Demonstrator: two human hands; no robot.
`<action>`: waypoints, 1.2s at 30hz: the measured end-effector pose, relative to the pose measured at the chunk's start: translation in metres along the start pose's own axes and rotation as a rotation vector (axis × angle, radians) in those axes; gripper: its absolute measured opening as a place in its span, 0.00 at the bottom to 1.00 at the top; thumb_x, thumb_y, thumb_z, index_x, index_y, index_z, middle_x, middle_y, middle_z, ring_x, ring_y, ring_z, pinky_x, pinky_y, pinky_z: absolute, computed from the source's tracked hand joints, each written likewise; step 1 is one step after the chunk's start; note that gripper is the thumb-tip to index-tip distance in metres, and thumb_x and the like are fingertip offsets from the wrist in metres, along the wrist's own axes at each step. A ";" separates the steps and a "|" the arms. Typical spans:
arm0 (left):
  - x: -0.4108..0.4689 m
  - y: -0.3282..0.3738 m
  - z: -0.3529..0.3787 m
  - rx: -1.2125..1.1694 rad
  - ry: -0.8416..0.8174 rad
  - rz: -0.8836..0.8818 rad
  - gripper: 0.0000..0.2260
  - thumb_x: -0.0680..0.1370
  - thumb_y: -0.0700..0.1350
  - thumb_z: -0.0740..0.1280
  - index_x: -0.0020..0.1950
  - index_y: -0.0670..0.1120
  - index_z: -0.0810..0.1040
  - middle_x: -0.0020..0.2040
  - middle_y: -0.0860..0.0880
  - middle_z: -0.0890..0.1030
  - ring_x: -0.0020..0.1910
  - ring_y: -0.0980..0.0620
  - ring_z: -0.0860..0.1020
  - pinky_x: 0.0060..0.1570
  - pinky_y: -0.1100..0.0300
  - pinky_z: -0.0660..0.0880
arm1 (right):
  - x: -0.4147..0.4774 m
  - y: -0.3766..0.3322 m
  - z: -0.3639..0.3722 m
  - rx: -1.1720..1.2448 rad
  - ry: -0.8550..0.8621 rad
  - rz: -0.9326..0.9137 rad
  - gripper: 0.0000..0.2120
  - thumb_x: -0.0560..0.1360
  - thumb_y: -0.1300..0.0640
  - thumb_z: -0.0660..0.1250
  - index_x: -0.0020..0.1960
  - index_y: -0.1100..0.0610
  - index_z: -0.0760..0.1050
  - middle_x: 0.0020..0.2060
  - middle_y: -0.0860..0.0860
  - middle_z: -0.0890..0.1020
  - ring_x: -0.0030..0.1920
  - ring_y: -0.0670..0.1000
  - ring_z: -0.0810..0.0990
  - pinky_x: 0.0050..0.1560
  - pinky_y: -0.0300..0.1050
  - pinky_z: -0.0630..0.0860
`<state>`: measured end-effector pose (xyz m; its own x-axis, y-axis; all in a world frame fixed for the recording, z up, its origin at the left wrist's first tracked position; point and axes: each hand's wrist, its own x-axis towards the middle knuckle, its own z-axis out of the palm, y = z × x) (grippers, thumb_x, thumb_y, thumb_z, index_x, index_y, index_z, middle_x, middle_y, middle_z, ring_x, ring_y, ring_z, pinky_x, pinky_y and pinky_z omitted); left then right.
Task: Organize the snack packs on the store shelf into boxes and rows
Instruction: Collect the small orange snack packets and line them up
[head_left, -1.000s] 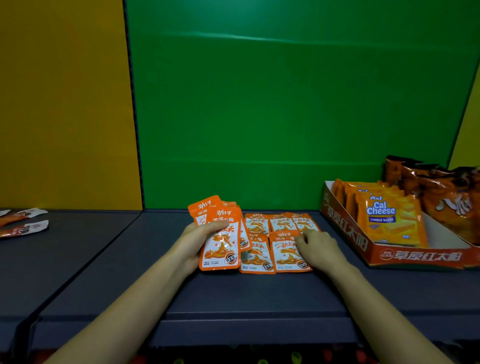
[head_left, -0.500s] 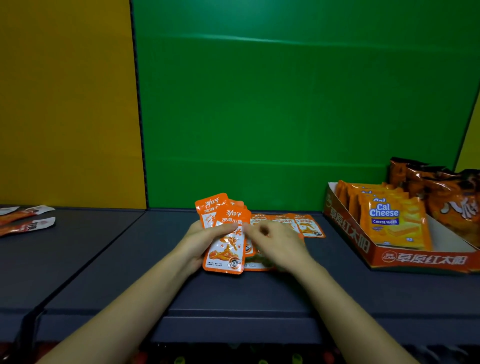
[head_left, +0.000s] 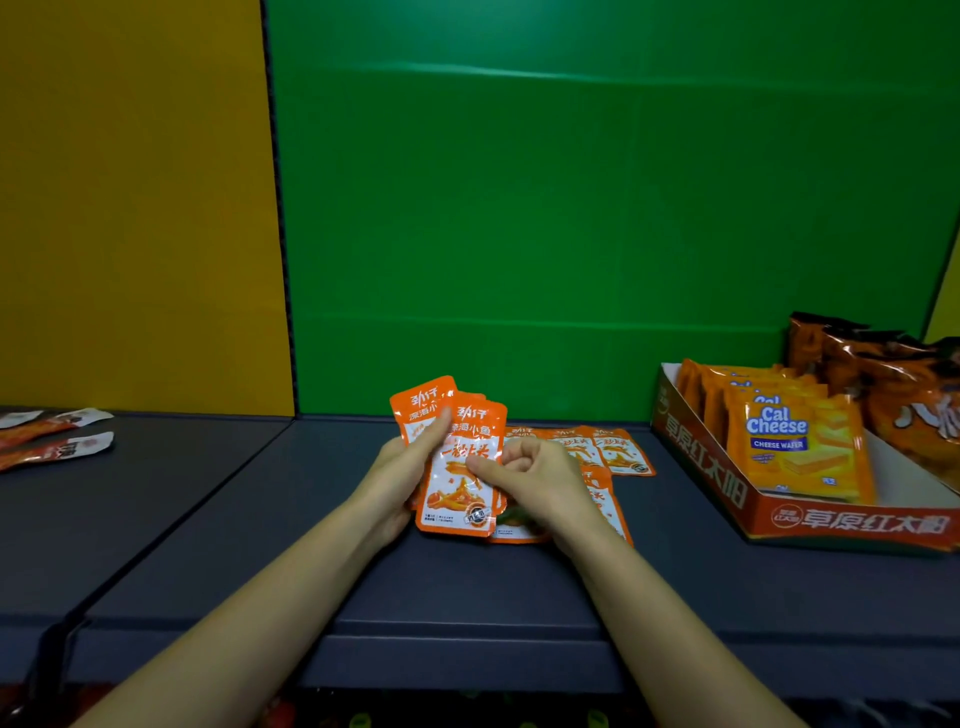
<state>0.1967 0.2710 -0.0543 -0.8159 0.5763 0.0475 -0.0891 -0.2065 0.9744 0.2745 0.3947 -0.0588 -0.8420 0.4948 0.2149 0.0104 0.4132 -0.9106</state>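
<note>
We see a green back panel (head_left: 571, 208) filling most of the frame, with a yellow panel (head_left: 130, 208) at the upper left. Below them a dark grey shelf (head_left: 467, 582) runs across the lower half.

At the right edge sits an orange cardboard box (head_left: 857, 522). Cal Cheese wafer packs (head_left: 795, 447) stand in a row inside it, and dark orange bags (head_left: 904, 384) stand behind them.

In the centre, our left hand (head_left: 400, 473) grips a fan of orange snack packs (head_left: 421, 410), thumb laid across the faces. The packs stand upright, long axes running bottom to top of the frame, printed tops toward the green panel.

Our right hand (head_left: 535, 475) is close beside the left. Its fingers are curled and its thumb pinches the right edge of the front pack (head_left: 460, 499), which tilts slightly right.

Just right of the hands, more of the same packs (head_left: 618, 452) lie flat on the shelf, tops pointing away. A few red-and-white packs (head_left: 57, 447) lie at the far left.
</note>
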 end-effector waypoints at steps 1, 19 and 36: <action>0.002 0.000 -0.001 -0.001 -0.002 -0.016 0.14 0.76 0.55 0.64 0.47 0.45 0.80 0.40 0.45 0.86 0.37 0.49 0.84 0.41 0.55 0.80 | 0.000 0.000 -0.001 0.015 -0.010 0.012 0.14 0.66 0.49 0.76 0.38 0.56 0.74 0.40 0.57 0.85 0.43 0.56 0.85 0.50 0.54 0.81; 0.006 -0.002 -0.006 0.002 0.057 -0.037 0.10 0.77 0.49 0.66 0.45 0.42 0.78 0.33 0.49 0.84 0.29 0.53 0.83 0.33 0.61 0.80 | -0.018 0.018 -0.126 -0.249 0.079 0.263 0.15 0.81 0.58 0.55 0.40 0.59 0.76 0.43 0.56 0.82 0.46 0.54 0.80 0.58 0.52 0.74; -0.002 0.001 -0.002 0.056 0.002 -0.049 0.09 0.77 0.48 0.65 0.43 0.43 0.78 0.32 0.49 0.84 0.28 0.54 0.82 0.29 0.63 0.79 | -0.007 0.016 -0.125 -1.060 0.061 0.406 0.18 0.80 0.55 0.57 0.67 0.61 0.68 0.65 0.59 0.74 0.64 0.57 0.74 0.61 0.48 0.72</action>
<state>0.1976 0.2679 -0.0536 -0.8128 0.5826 -0.0005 -0.0968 -0.1341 0.9862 0.3485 0.4934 -0.0309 -0.6449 0.7641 0.0159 0.7520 0.6381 -0.1652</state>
